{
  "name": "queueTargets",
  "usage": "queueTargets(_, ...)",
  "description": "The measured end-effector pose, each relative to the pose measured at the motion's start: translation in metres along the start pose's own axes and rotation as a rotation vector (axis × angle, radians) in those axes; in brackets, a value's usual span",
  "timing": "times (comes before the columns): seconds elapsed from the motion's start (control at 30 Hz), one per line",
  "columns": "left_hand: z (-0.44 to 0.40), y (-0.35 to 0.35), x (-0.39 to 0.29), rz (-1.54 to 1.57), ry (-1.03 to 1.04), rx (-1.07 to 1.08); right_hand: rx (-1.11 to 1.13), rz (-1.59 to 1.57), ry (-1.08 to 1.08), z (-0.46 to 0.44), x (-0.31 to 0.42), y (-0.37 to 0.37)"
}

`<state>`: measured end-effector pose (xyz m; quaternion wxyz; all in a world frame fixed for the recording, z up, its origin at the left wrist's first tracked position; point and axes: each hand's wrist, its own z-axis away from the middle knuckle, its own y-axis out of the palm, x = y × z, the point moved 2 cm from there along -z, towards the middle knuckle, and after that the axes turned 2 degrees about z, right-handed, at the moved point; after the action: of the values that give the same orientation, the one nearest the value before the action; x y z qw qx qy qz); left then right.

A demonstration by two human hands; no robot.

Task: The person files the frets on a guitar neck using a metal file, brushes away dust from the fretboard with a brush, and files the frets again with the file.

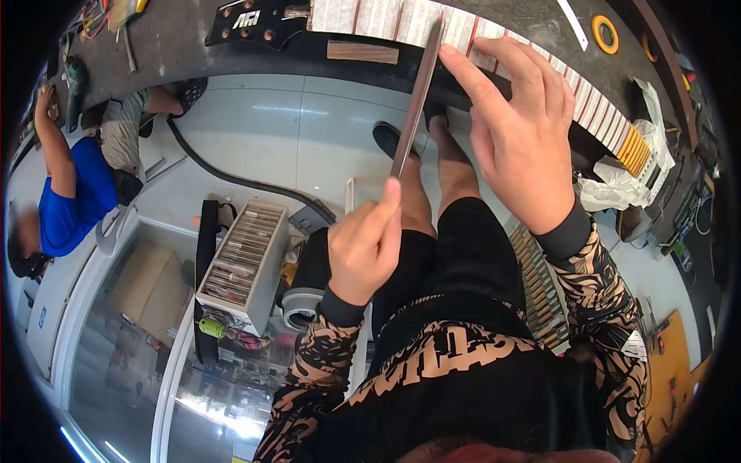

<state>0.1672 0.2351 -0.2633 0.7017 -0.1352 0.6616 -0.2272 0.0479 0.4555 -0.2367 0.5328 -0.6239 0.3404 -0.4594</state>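
My left hand (364,248) is closed around the near end of a long, thin metal file (417,108), its index finger stretched along it. The file's far end lies across a guitar neck (370,21), whose fretboard is covered in whitish masking tape between the frets. My right hand (529,131) has its fingers spread over the neck. Its index fingertip sits right beside the file; whether it presses on the file I cannot tell. At the left end of the neck is a black headstock (255,25) with white lettering.
The dark workbench (170,46) carries a wooden block (363,52), a yellow tape roll (605,35) and crumpled paper (617,193). Another person (93,177) in blue sits at the left. Behind me stand a box of slotted pieces (243,255) and a glass case (116,324).
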Motion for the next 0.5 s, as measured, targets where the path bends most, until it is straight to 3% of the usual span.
queueTargets(0.2, -0.124, 0.028, -0.015, 0.101, 0.105, -0.074, -0.028, -0.01, -0.01, 0.0, -0.003, 0.002)
queueTargets(0.27, -0.091, 0.022, -0.007, 0.074, 0.152, -0.105, -0.021, -0.003, -0.012, -0.001, -0.001, 0.001)
queueTargets(0.43, 0.049, -0.014, 0.003, -0.083, -0.014, 0.077, -0.009, 0.001, -0.025, 0.0, -0.001, 0.0)
queueTargets(0.5, 0.052, -0.021, 0.0, -0.058, 0.021, -0.037, -0.005, -0.012, -0.022, 0.0, 0.0, 0.0)
